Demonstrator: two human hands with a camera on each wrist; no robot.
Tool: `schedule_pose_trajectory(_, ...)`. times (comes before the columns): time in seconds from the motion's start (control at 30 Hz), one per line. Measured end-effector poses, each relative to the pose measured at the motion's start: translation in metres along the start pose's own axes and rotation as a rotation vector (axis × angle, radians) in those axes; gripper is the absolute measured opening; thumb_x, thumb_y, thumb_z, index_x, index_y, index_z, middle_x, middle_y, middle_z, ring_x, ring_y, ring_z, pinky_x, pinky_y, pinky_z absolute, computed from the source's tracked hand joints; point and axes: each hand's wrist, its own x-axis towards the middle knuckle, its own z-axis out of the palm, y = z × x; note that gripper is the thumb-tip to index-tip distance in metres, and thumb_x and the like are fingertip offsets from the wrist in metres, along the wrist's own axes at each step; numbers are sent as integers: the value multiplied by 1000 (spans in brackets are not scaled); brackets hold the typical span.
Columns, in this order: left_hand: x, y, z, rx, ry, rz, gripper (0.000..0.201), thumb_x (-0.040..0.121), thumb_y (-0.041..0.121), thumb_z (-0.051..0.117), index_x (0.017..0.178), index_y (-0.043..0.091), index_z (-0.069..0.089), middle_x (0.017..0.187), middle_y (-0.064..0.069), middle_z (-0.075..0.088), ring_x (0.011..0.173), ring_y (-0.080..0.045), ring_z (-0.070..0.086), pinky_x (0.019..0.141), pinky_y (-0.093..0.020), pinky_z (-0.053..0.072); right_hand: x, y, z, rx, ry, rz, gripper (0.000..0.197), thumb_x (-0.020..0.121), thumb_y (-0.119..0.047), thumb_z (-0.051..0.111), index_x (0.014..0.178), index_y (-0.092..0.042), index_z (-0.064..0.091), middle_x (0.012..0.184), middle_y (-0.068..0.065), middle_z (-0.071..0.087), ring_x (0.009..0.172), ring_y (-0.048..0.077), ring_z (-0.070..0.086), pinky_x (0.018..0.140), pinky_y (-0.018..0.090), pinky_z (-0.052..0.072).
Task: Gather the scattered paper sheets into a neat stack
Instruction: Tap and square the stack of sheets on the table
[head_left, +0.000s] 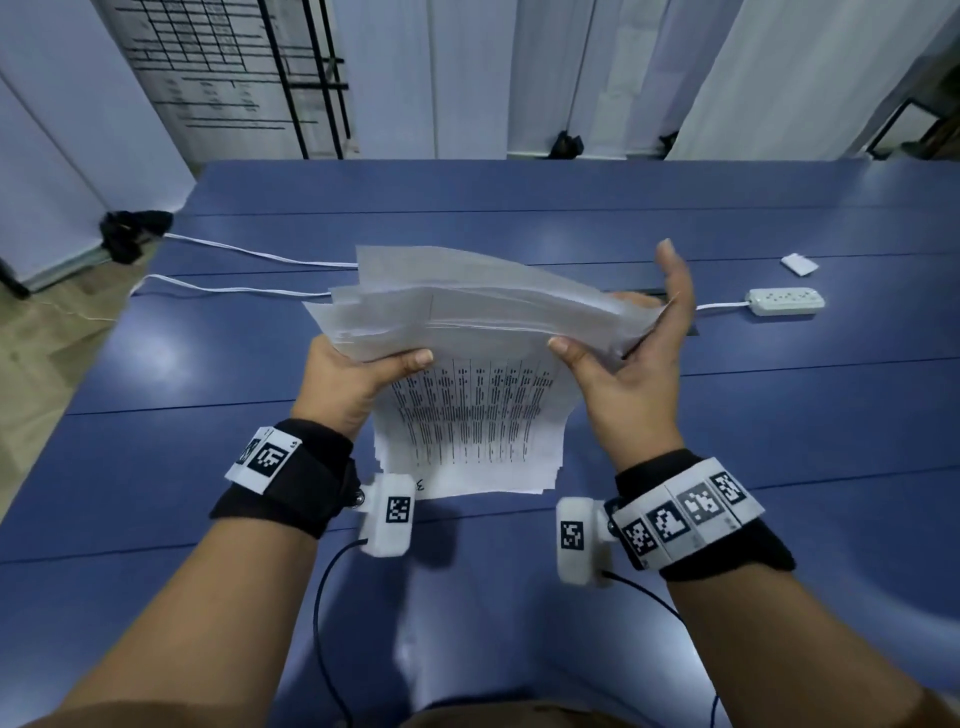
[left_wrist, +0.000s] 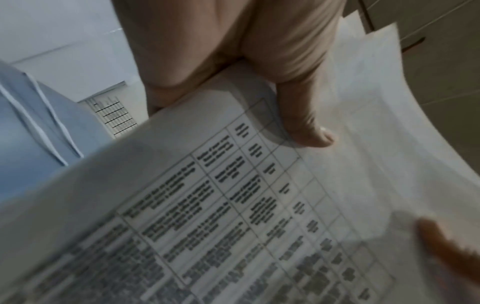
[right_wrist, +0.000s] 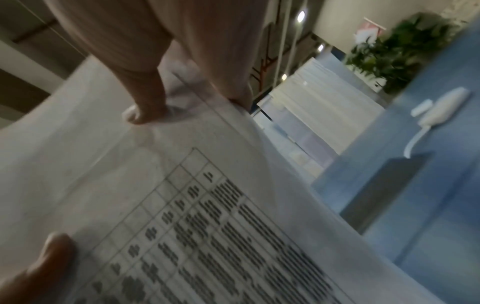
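Observation:
A stack of paper sheets is held up off the blue table, its printed table facing me and its upper part bent away. The sheet edges are uneven and fan out at the top. My left hand grips the stack's left side, thumb on the printed face. My right hand holds the right side, thumb on the front and long fingers straight up behind the edge. In the left wrist view the thumb presses the paper. The right wrist view shows the right thumb on the paper.
A white power strip lies at the right of the table, with a small white item behind it. Two white cables run off the left edge toward a black object. White panels stand behind the table.

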Motion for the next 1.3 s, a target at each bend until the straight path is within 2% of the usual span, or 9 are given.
schedule_pose_trajectory(0.1, 0, -3, 5, 0, 89, 10, 37, 65, -5, 79, 98, 8, 69, 87, 5, 76, 88, -12, 71, 76, -22, 55, -2, 16, -2, -57, -29, 117, 91, 66, 15, 77, 138, -19, 32, 99, -35, 56, 86, -14, 54, 79, 8, 47)
schedule_pose_trajectory(0.3, 2, 15, 24, -39, 226, 79, 33, 70, -4, 80, 101, -3, 68, 87, 3, 76, 85, -13, 71, 76, -22, 54, 8, 31, 7, 52, 30, 339, 21, 70, 9, 78, 87, 7, 66, 71, -11, 71, 69, 4, 69, 72, 22, 57)
schedule_pose_trajectory(0.53, -6, 46, 47, -74, 312, 286, 42, 74, -5, 78, 111, -11, 61, 101, -8, 71, 90, -10, 69, 78, -21, 53, -7, -4, 21, -1, 116, 47, 27, 81, -4, 73, 81, -30, 65, 77, -25, 70, 82, -3, 67, 79, 20, 52)
schedule_pose_trajectory(0.63, -19, 18, 35, -14, 270, 158, 47, 71, 0, 82, 114, -6, 64, 104, -10, 73, 96, -18, 71, 80, -25, 55, -18, 13, 17, -77, 55, 165, 18, 80, -10, 76, 92, -19, 67, 83, -16, 71, 80, -1, 68, 76, 27, 55)
schedule_pose_trajectory(0.77, -30, -30, 1, 63, 154, -111, 49, 65, -3, 84, 111, 1, 67, 102, -6, 75, 97, -17, 72, 87, -33, 57, -17, 23, 9, -45, -39, 290, 48, 75, -3, 78, 104, -30, 51, 92, -21, 69, 93, -1, 66, 90, 35, 54)
schedule_pose_trajectory(0.9, -29, -48, -12, 77, 117, -195, 45, 61, -1, 86, 102, 8, 71, 100, -4, 76, 96, -19, 72, 90, -40, 56, -8, 0, 10, -89, -27, 18, 97, 70, -4, 82, 142, -22, 19, 124, -29, 51, 122, 11, 53, 104, 39, 45)
schedule_pose_trajectory(0.97, -27, -49, -11, 71, 109, -194, 44, 62, -2, 86, 102, 9, 71, 101, -3, 76, 96, -18, 72, 89, -37, 56, -3, -16, 10, -252, 15, -246, 112, 67, -8, 86, 147, -19, 8, 144, -11, 32, 132, 19, 40, 110, 40, 38)
schedule_pose_trajectory(1.1, -26, -46, -10, 61, 70, -191, 39, 62, -5, 83, 97, 10, 72, 95, 0, 76, 92, -15, 72, 82, -29, 58, 7, -41, 8, -495, -7, -597, 100, 73, -25, 84, 146, -31, 16, 142, 12, 21, 134, 15, 27, 106, 34, 38)
schedule_pose_trajectory(1.3, -25, -48, -11, 11, 28, -179, 38, 64, -10, 79, 95, 11, 71, 94, -1, 77, 92, -16, 72, 78, -24, 56, 13, -40, 5, -709, -208, -411, 52, 87, -43, 66, 136, -30, 52, 118, 0, 45, 109, 21, 46, 94, 40, 45)
